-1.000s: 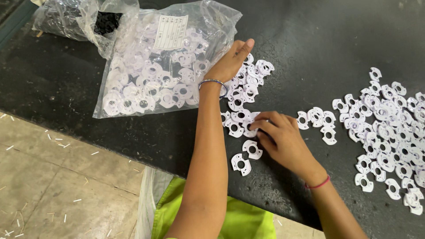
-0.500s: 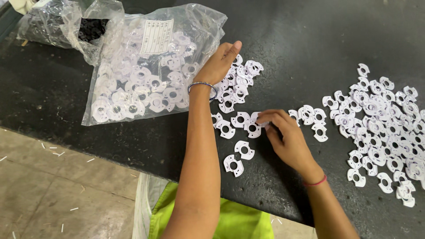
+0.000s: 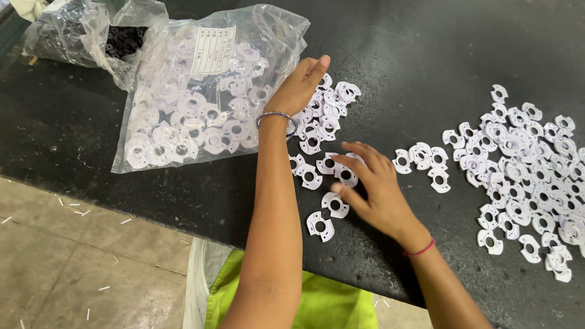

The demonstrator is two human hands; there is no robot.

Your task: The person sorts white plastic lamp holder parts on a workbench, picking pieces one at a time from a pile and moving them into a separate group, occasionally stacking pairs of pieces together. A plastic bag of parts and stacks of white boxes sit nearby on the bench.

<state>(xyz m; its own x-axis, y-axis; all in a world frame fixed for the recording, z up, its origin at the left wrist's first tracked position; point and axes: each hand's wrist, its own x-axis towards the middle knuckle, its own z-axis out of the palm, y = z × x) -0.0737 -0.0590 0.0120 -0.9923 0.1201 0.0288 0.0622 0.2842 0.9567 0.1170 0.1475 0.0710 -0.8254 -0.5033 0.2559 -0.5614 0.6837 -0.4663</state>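
From the head view, looking down on the black counter (image 3: 426, 55): my left hand (image 3: 298, 88) lies flat, fingers together, over the small heap of white plastic rings (image 3: 329, 106) just beside the mouth of the clear bag (image 3: 201, 109), which is itself full of the same rings. My right hand (image 3: 372, 183) is spread, fingers loosely apart, with its fingertips (image 3: 344, 159) touching a few loose rings (image 3: 332, 204) lying singly near the counter's front edge. Neither hand grips anything that I can see; both press or rest on pieces.

As I judge it, the risk is at that front edge: the nearest rings sit close to it, and a sideways sweep of my right hand could push one off onto the tiled floor (image 3: 73, 256). My left forearm crosses just beside the bag, so a careless drag could also pull its opening and spill more rings into the heap. The big sorted spread (image 3: 524, 164) lies well apart at my right, and a wide reach could scatter it.
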